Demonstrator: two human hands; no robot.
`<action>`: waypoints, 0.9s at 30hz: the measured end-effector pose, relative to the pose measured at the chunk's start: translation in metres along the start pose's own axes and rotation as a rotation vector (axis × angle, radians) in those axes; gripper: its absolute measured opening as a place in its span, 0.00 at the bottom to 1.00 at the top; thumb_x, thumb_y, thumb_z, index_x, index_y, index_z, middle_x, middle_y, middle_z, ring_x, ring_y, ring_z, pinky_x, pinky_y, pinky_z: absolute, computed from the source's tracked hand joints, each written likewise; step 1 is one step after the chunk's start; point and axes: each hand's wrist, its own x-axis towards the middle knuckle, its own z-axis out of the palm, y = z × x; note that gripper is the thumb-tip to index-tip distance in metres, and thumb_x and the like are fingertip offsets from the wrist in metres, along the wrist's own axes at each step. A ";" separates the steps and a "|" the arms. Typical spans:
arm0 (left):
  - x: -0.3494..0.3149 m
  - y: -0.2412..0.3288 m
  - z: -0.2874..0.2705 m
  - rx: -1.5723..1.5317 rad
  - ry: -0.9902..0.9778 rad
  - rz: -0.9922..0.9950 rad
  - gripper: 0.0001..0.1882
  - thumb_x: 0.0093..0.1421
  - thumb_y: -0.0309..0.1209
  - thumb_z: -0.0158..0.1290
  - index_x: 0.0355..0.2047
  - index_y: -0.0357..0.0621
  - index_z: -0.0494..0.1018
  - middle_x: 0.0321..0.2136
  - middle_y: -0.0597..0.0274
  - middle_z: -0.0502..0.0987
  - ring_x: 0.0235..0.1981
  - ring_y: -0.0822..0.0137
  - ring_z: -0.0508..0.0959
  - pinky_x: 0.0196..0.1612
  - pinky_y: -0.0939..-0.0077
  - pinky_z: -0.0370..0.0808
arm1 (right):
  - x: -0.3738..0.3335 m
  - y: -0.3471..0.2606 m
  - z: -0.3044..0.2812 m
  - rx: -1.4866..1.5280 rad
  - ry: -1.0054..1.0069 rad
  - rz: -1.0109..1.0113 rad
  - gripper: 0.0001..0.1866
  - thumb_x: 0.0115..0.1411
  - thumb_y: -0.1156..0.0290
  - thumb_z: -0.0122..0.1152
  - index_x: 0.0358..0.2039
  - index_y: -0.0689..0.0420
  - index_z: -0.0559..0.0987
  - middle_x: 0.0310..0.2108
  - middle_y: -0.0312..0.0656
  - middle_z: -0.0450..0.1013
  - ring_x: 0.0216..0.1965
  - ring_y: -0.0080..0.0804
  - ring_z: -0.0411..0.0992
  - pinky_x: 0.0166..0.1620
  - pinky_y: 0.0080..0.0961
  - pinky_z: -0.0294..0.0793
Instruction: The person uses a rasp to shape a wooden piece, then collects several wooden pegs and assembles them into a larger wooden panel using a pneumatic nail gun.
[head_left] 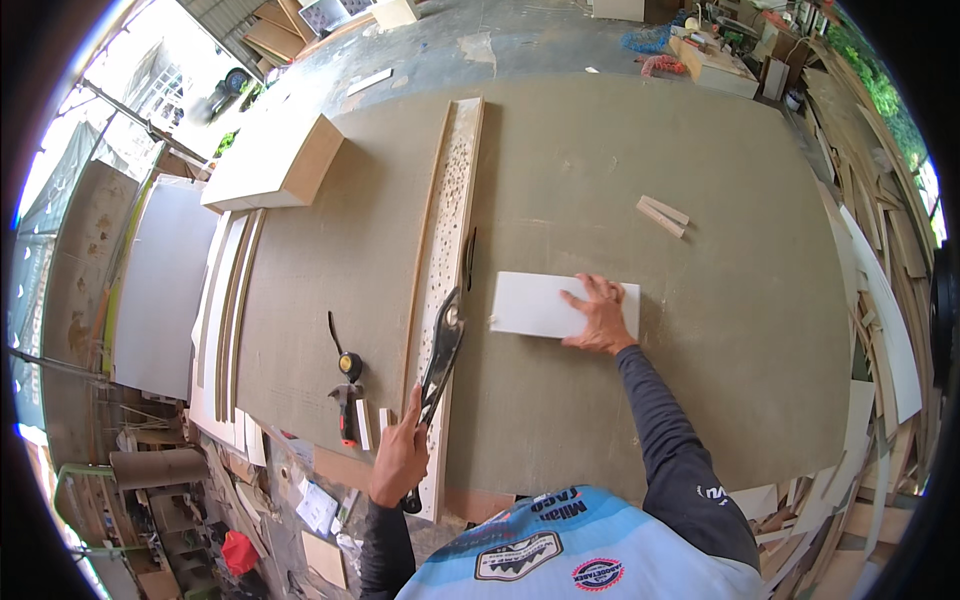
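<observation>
My left hand [400, 460] is wrapped round a long black tool [440, 350] with a shiny, rounded metal part at its far end. I cannot make out its exact kind. The tool lies at a slant over a long, pale strip of board [455, 190] dotted with many holes. On the table to the right, my right hand [602, 315] grips a small white rectangular board [530, 303], its fingers spread across the top and reaching the far edge, with the thumb by the near edge. A thin dark object [470, 258] lies along the strip's right side.
A tape measure [349, 366], a hammer [346, 412] and short white strips [364, 425] lie left of the long board. A pale box-like piece [285, 175] stands at the far left. Two small wood pieces [663, 215] lie far right. Stacked offcuts [890, 300] line the right side.
</observation>
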 end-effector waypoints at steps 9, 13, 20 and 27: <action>-0.043 -0.030 0.020 0.218 0.009 0.020 0.39 0.60 0.23 0.46 0.72 0.40 0.48 0.21 0.35 0.74 0.22 0.37 0.75 0.32 0.45 0.70 | 0.003 -0.080 0.037 -0.032 -0.071 -0.043 0.45 0.33 0.45 0.77 0.58 0.38 0.79 0.67 0.52 0.57 0.69 0.48 0.50 0.67 0.57 0.42; -0.044 -0.031 0.022 0.241 -0.002 -0.003 0.38 0.60 0.22 0.45 0.71 0.41 0.50 0.20 0.33 0.73 0.22 0.36 0.75 0.31 0.42 0.69 | 0.005 -0.082 0.041 -0.075 -0.086 -0.042 0.46 0.36 0.44 0.76 0.60 0.37 0.76 0.68 0.54 0.54 0.70 0.49 0.47 0.67 0.59 0.40; -0.035 -0.040 0.024 0.322 -0.020 0.009 0.40 0.58 0.23 0.46 0.71 0.42 0.50 0.18 0.35 0.73 0.20 0.37 0.74 0.29 0.44 0.70 | 0.010 -0.076 0.049 -0.085 -0.074 -0.042 0.46 0.46 0.42 0.71 0.66 0.34 0.68 0.73 0.55 0.44 0.74 0.49 0.39 0.71 0.61 0.32; -0.022 -0.032 0.026 0.416 -0.052 0.004 0.44 0.53 0.21 0.45 0.72 0.43 0.48 0.18 0.34 0.72 0.20 0.38 0.75 0.29 0.44 0.70 | 0.012 -0.076 0.052 -0.121 -0.109 -0.027 0.46 0.50 0.39 0.67 0.69 0.35 0.64 0.75 0.53 0.39 0.76 0.49 0.35 0.72 0.61 0.30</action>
